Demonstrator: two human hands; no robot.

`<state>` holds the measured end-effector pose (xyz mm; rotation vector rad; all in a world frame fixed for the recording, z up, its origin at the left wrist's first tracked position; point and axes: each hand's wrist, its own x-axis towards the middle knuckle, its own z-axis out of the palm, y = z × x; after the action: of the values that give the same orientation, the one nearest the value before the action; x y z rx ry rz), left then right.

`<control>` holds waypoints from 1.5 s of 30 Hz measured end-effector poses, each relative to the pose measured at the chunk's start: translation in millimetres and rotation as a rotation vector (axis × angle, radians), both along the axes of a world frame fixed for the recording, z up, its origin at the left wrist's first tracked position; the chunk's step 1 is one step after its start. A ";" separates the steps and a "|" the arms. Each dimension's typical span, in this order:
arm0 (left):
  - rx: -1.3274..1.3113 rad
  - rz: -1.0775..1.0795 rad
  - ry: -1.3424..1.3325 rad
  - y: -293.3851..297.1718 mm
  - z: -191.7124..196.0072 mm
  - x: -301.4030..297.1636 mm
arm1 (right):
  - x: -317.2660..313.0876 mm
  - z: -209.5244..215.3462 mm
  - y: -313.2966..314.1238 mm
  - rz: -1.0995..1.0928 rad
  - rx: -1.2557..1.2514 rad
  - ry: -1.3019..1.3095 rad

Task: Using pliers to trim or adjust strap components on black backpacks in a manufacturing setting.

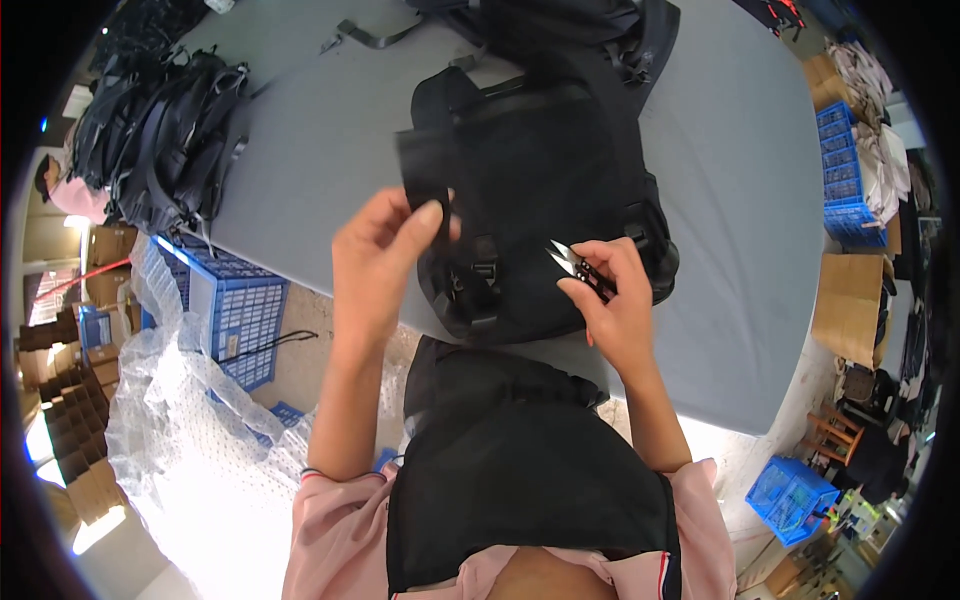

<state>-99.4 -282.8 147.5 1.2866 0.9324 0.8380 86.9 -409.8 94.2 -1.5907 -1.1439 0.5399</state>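
I have one view only: a head-worn fisheye looking steeply down, close over the grey table (330, 170) edge, forearms entering from below. Straight lines bend near the rim.

Black backpack (560, 190) lies flat on grey table; small thread snips (575, 265), seemingly open, above it.

Pink short sleeves (330, 530) w/ striped trim — black apron (520, 480) over front.
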 end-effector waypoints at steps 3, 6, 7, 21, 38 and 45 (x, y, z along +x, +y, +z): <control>0.342 -0.019 0.204 24.7 -20.3 -3.9 | -18.0 0.0 -15.0 0.102 -0.221 0.120; 0.297 0.002 0.397 8.8 -65.9 -33.3 | -33.4 -3.0 -22.7 0.251 -0.175 -0.002; 0.109 -0.050 0.356 -0.9 -77.0 -42.3 | -32.9 -13.1 -26.2 0.259 -0.183 0.017; 0.726 -0.734 0.517 19.8 -103.6 -39.1 | -60.0 -41.8 -64.6 0.061 -0.433 0.184; -0.081 -0.855 -0.052 -12.4 -21.6 100.5 | -88.6 -3.2 -57.8 -0.816 0.364 0.487; 0.241 -0.978 0.243 -7.4 -18.6 103.0 | -103.4 -2.0 -73.8 -0.842 0.120 0.590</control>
<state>3.6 -290.1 128.9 1.8324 0.2815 0.0174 -16.5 -483.6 92.2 -1.4957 -0.0279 0.3195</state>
